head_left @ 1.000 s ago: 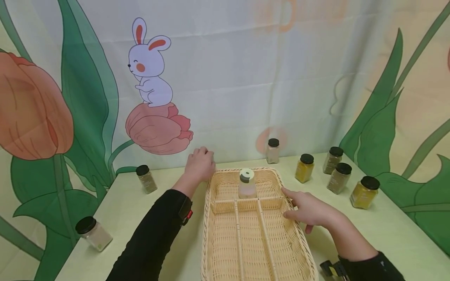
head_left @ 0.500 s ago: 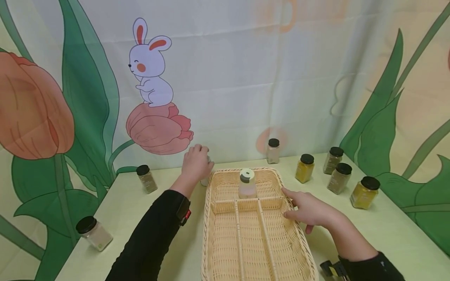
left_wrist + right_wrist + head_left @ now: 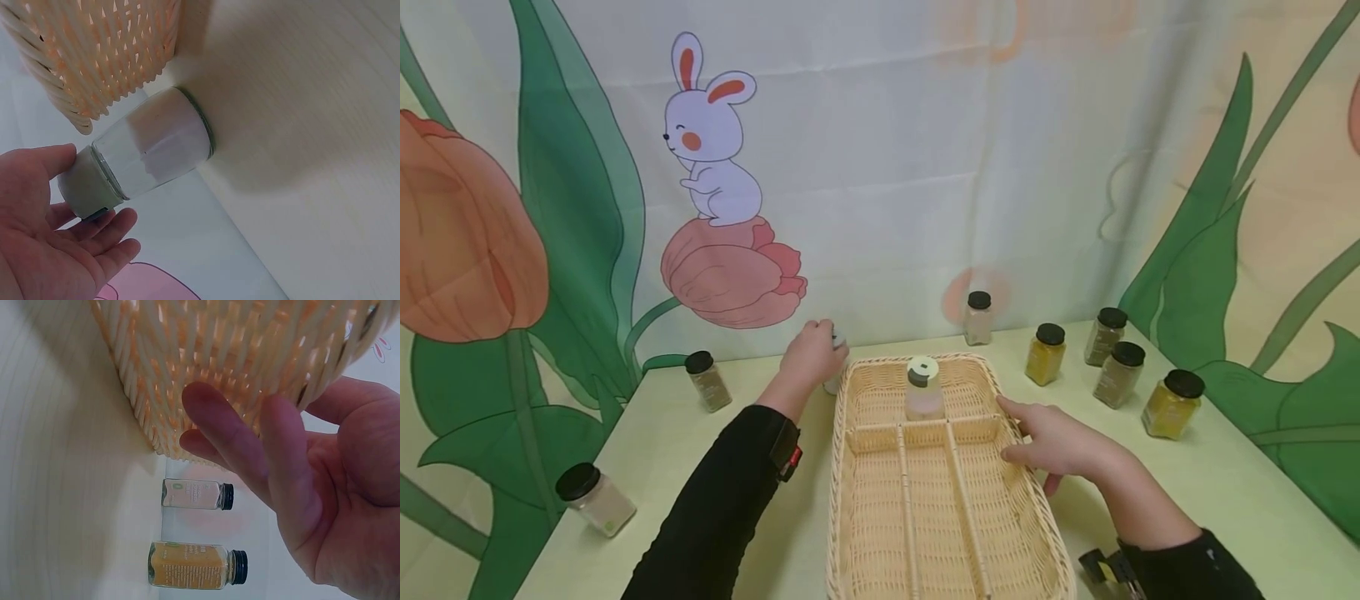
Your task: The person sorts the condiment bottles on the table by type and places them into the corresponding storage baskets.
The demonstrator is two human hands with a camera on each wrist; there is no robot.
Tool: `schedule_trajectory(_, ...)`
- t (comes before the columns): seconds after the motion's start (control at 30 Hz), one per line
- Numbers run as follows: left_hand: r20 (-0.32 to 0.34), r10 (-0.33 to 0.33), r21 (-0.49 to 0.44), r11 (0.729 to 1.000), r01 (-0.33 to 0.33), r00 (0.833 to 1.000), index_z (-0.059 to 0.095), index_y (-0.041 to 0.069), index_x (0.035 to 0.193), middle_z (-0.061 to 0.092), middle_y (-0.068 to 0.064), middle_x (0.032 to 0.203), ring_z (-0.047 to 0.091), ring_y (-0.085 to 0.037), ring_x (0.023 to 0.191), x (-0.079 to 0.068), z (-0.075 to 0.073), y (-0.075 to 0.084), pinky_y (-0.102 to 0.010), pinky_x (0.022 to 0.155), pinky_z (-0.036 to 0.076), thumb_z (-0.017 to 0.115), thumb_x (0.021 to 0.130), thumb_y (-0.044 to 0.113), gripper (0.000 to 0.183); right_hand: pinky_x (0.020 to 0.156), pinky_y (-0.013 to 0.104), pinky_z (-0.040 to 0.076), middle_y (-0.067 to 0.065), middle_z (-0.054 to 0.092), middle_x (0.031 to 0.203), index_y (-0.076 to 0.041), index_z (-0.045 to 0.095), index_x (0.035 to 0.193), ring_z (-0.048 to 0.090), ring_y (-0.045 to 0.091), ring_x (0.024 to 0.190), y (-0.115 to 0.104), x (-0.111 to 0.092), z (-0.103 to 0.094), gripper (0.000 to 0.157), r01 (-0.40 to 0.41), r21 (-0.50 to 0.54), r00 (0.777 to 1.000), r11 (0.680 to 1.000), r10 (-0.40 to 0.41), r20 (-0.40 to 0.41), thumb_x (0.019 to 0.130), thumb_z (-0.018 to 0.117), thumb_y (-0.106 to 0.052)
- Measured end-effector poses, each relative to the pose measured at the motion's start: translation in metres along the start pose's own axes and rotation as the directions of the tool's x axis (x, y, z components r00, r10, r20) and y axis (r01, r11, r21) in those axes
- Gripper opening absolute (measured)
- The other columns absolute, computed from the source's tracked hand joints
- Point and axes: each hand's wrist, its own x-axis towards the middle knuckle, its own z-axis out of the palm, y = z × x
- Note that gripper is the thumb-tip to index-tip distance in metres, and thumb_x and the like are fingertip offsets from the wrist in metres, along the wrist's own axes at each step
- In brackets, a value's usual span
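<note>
My left hand (image 3: 811, 360) is at the back left corner of the wicker basket (image 3: 837, 467). In the left wrist view its thumb and fingers hold the pale green cap of a glass seasoning jar (image 3: 164, 140) with pale contents. That jar stands on the table just outside the basket, partly hidden by the hand in the head view. A similar jar (image 3: 924, 400) stands in the basket's back compartment. My right hand (image 3: 1063, 442) grips the basket's right rim, with some fingers against the outside of the woven wall in the right wrist view.
Right of the basket stand several black-lidded spice jars, among them a yellow one (image 3: 1045, 357) and a pale one (image 3: 978, 323) near the backdrop. On the left are a brown-filled jar (image 3: 709, 385) and a pale jar (image 3: 598, 502). Dividers (image 3: 906, 500) split the basket's front into three long compartments.
My left hand has shifted left and slightly toward me, so the jar beside the basket now shows past the fingers. My right hand has kept its place on the rim.
</note>
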Motion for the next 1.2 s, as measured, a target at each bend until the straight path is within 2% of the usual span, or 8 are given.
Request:
schedule_trajectory(0.17,-0.003,-0.006,-0.006,1.000,0.006,1.000,0.048,-0.001,0.125,0.051,-0.014,0.110,0.049,-0.025,0.090,-0.0001,-0.0002,-0.0004,-0.043,0.084,0.050,0.053,0.095,0.031,0.044,0.039,0.041,0.054,0.025,0.054,0.124,-0.008,0.019,0.153,0.065,0.017,0.071,-0.0009,0.0011,0.0002,0.081,-0.035,-0.003,0.999,0.999,0.035,-0.008,0.088,0.067,-0.014)
schedule_trajectory(0.43,-0.002,-0.011,-0.038,0.999,0.011,1.000,0.048,0.001,0.116,0.051,-0.012,0.091,0.049,-0.025,0.079,-0.0015,-0.0015,0.0004,-0.038,0.067,0.047,0.055,0.094,0.027,0.035,0.039,0.040,0.054,0.023,0.054,0.123,-0.010,0.019,0.153,0.065,0.017,0.071,-0.0011,0.0019,0.0000,0.082,-0.056,0.007,0.998,0.998,0.056,-0.007,0.087,0.068,-0.015)
schedule_trajectory(0.63,-0.007,-0.006,-0.032,0.999,0.006,1.000,0.047,0.000,0.121,0.056,-0.013,0.097,0.054,-0.025,0.082,-0.0009,-0.0011,-0.0006,-0.040,0.073,0.052,0.061,0.090,0.026,0.043,0.039,0.040,0.054,0.023,0.055,0.122,-0.010,0.020,0.153,0.064,0.017,0.070,-0.0020,0.0015,-0.0004,0.081,-0.060,-0.006,0.998,0.998,0.060,-0.013,0.087,0.068,-0.015)
schedule_trajectory(0.83,-0.017,-0.018,-0.055,0.998,0.017,1.000,0.046,0.000,0.128,0.058,-0.017,0.108,0.056,-0.026,0.089,-0.0004,0.0005,-0.0029,-0.043,0.079,0.053,0.063,0.090,0.028,0.050,0.039,0.040,0.054,0.023,0.054,0.123,-0.010,0.019,0.153,0.065,0.018,0.070,-0.0025,0.0007,-0.0002,0.081,-0.059,0.006,0.998,0.998,0.059,-0.011,0.088,0.067,-0.014)
schedule_trajectory(1.2,-0.020,-0.039,-0.096,0.995,0.037,0.999,0.049,0.001,0.128,0.060,-0.016,0.110,0.057,-0.026,0.089,-0.0011,-0.0007,-0.0072,-0.042,0.078,0.054,0.067,0.087,0.029,0.054,0.039,0.041,0.054,0.023,0.053,0.124,-0.011,0.019,0.153,0.065,0.018,0.070,-0.0017,0.0014,0.0002,0.080,-0.060,0.018,0.998,0.998,0.061,-0.005,0.088,0.066,-0.015)
